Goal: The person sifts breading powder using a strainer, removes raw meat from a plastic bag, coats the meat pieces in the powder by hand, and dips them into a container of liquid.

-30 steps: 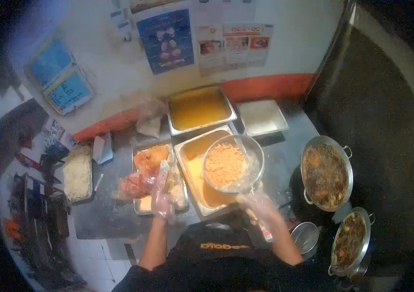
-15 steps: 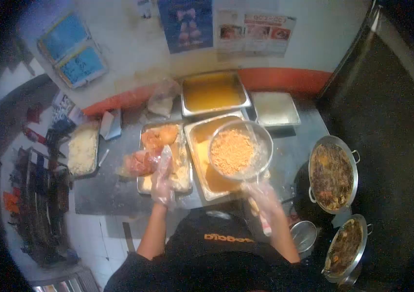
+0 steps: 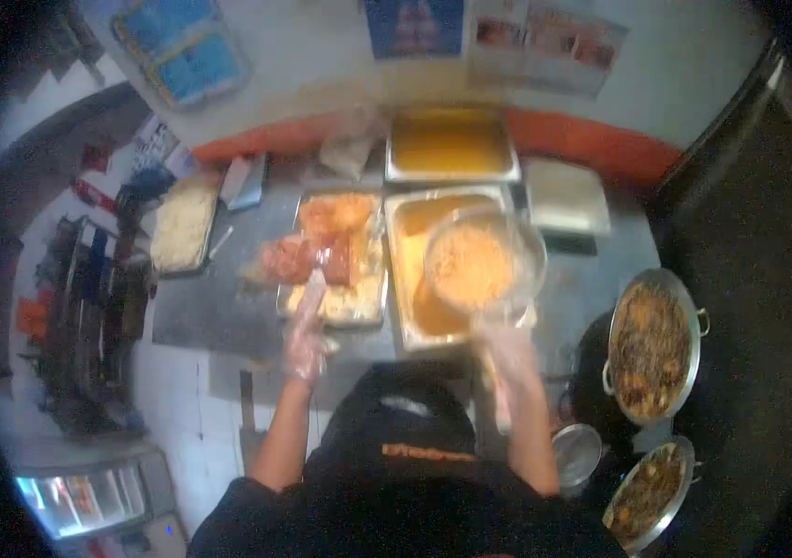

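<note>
My right hand [image 3: 510, 358], in a clear plastic glove, grips the handle of a round metal strainer [image 3: 537, 244]. Orange crumbs [image 3: 473, 267] fill much of the strainer, which is held over a steel pan [image 3: 412, 337] of yellow-brown contents. My left hand [image 3: 306, 339], gloved too, has its fingers stretched out and holds nothing. Its fingertips are at the front edge of a metal tray [image 3: 368, 323] of pale crumbly food. Reddish raw-looking meat [image 3: 307, 259] lies across that tray and over its left side. Motion blurs the strainer and right hand.
Behind stands a pan of amber liquid [image 3: 452, 139], with a pale rectangular container [image 3: 568, 195] to its right. A tray of white crumbs [image 3: 182, 223] is at left. Two large two-handled pans [image 3: 653, 349] [image 3: 652, 498] and another strainer [image 3: 577, 454] are at lower right.
The camera view has tilted and shifted, so the table sits higher in the picture. My left hand has drawn back towards me, off the tray's middle. My right hand still holds the strainer over the pan.
</note>
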